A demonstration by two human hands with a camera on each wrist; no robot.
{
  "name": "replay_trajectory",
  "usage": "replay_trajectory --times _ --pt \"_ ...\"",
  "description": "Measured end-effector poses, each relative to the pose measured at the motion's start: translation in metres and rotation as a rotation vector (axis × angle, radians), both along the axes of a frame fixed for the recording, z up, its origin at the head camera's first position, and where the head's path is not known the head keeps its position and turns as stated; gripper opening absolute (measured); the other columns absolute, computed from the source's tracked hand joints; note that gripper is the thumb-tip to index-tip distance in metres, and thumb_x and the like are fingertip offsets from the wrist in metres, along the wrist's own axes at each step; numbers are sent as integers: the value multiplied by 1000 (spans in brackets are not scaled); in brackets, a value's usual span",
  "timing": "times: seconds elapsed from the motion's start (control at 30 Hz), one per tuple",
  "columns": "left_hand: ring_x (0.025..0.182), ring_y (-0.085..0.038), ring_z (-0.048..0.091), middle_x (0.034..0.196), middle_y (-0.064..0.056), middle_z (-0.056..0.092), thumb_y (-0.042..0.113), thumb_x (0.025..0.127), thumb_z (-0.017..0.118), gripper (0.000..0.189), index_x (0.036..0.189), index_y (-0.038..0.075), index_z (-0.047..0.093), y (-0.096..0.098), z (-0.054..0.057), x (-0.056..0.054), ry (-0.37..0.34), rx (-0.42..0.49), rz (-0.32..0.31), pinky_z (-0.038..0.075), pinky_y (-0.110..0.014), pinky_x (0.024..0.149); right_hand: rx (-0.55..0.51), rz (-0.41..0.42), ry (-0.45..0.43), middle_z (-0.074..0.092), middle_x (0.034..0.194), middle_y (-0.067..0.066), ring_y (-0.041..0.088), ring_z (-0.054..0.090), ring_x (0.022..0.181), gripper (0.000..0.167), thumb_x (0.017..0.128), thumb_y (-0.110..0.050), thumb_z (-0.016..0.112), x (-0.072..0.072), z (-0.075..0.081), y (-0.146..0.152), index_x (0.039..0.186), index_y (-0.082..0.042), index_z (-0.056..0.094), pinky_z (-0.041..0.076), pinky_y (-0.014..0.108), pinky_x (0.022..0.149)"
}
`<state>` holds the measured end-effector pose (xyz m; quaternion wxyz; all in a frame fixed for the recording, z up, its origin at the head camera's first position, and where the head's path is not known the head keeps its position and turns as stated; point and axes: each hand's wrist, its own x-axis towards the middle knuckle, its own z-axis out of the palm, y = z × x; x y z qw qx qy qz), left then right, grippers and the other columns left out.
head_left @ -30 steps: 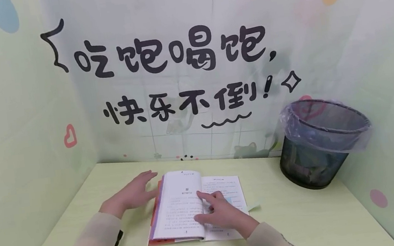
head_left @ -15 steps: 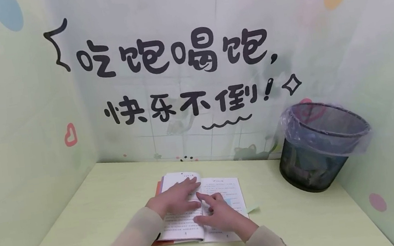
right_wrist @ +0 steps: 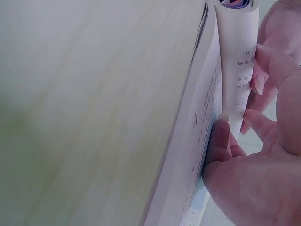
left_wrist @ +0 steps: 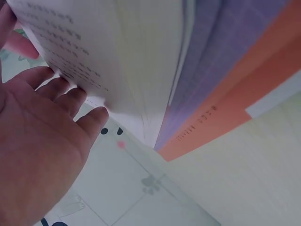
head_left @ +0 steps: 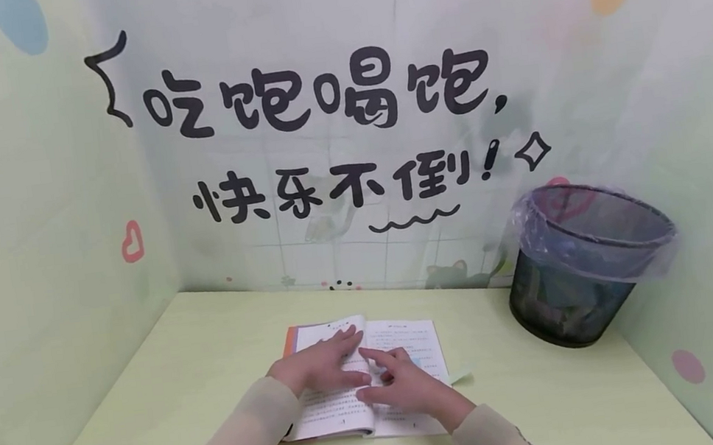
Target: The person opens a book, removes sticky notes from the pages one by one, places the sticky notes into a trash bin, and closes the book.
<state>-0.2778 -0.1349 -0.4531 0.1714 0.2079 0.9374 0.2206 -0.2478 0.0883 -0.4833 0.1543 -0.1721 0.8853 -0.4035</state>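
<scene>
An open book (head_left: 339,407) lies on the table, with printed pages on both sides. My left hand (head_left: 322,365) rests on the left page, its fingers extended toward the spine. The left wrist view shows this hand (left_wrist: 42,136) with fingertips against the print, and a purple sheet (left_wrist: 225,61) and an orange cover (left_wrist: 207,123) under the pages. My right hand (head_left: 413,388) lies over the right page, index finger and thumb reaching to the gutter. In the right wrist view, the right hand's (right_wrist: 256,179) other fingers are bent against the right page, and the left page bulges up beside them.
A pale yellow-green table (head_left: 170,394) carries the book. At the back right stands a black mesh wastebasket (head_left: 569,300) with a clear plastic liner. A pale green tab (head_left: 461,375) sticks out from the book's right edge. Printed curtains surround the table.
My left hand has moved right, from beside the book's left edge onto the left page. The right hand stays nearly in place. The view shifts slightly.
</scene>
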Motion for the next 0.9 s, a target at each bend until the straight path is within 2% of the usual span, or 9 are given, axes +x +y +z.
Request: replay_trajectory --times 0.17,0.27,0.33,0.47,0.53,0.63,0.77,0.9 --pt "171 -37 24 185 -2 23 61 101 72 91 174 21 34 3 1 -1 25 -27 -17 27 -65 135 -35 -3 -9 53 143 17 31 63 130 80 97 -46 83 0 1 2 166 -26 50 54 62 112" --pt "170 -38 24 185 -2 23 61 100 72 92 174 21 35 6 1 -1 23 -31 -13 27 -64 135 -70 -24 -21 62 143 14 30 66 128 70 99 -43 81 -2 3 6 161 -20 57 56 58 111" --pt "170 -39 25 185 -1 23 61 100 73 92 174 22 35 8 0 0 19 -28 -8 28 -64 135 -104 -63 -22 69 137 12 28 69 121 59 102 -38 78 -5 7 10 154 -13 63 60 53 105" --pt "169 -40 27 185 -1 24 60 100 74 91 174 22 36 10 -1 0 20 -18 2 29 -62 135 -115 -202 15 76 115 7 20 70 99 37 107 -27 71 -13 16 18 138 -6 70 61 37 85" --pt "169 -39 27 185 -1 24 59 100 74 90 174 22 36 11 -3 0 19 -16 7 29 -62 135 -72 -270 44 75 110 6 19 67 93 31 107 -23 70 -18 20 24 133 -6 71 59 33 80" --pt "169 -40 27 185 -1 24 59 100 74 90 174 22 35 12 -4 -1 19 -16 10 29 -61 136 56 -339 87 74 110 6 19 65 93 27 106 -21 70 -23 25 32 129 -6 72 60 34 81" --pt "170 -38 26 185 0 23 59 101 73 90 174 22 34 12 -6 -2 26 -25 6 28 -60 136 223 -365 134 72 106 7 21 63 93 20 103 -17 71 -28 26 44 119 -5 72 61 39 85" --pt "171 -36 24 185 0 23 59 101 72 91 174 22 34 12 -8 -2 31 -36 0 27 -59 137 296 -362 146 70 99 6 21 61 89 12 101 -14 72 -30 20 50 110 -5 73 59 39 82"
